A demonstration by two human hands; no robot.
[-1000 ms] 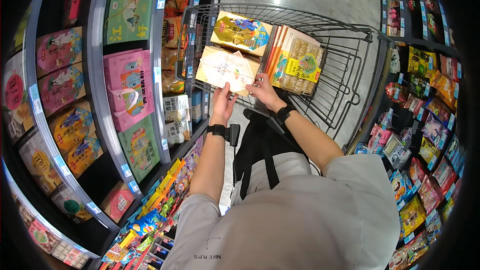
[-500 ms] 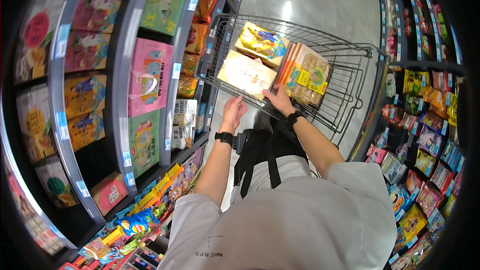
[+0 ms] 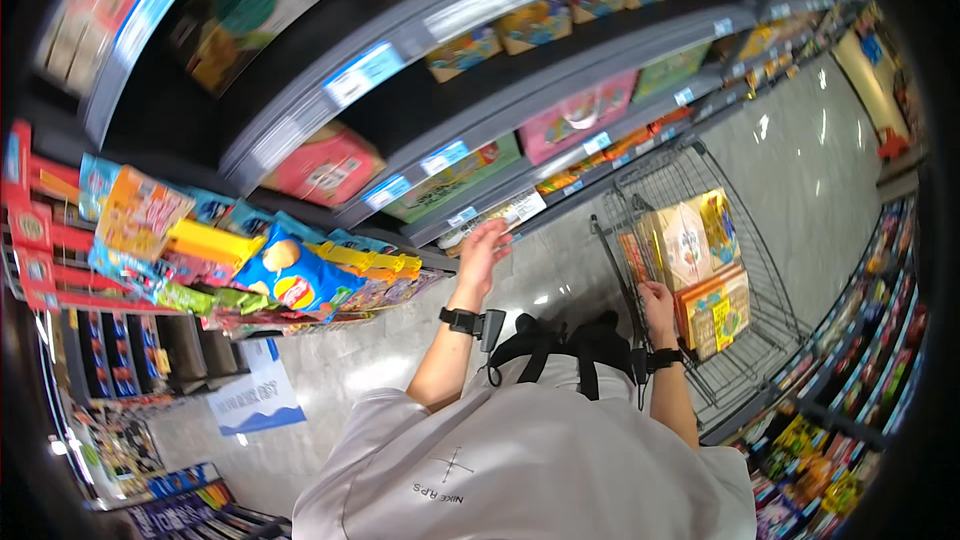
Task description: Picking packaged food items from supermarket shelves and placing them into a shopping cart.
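Note:
My left hand [image 3: 483, 258] is raised beside the lowest shelf, its fingers loosely apart and nothing in them. At the near side of a dark wire shopping cart [image 3: 610, 258], my right hand [image 3: 657, 310] has its fingers curled over the cart's edge; the fingertips are partly hidden. Inside the cart lie a cream-and-gold gift box [image 3: 688, 238] and a yellow box [image 3: 720, 223]. Orange-edged packs with a clear window and a yellow-green label [image 3: 722, 312] lie close by my right hand.
Shelves [image 3: 440, 155] of gift boxes run along the left and far side. Hanging snack bags, among them a blue chip bag [image 3: 300, 275], jut out at left. More packed shelves [image 3: 810, 460] curve along the right. Grey floor [image 3: 790, 150] extends beyond the cart.
My view has turned left, so cart and boxes now appear further right. My right hand has moved off the cream box to the cart's edge. My left hand remains raised and free.

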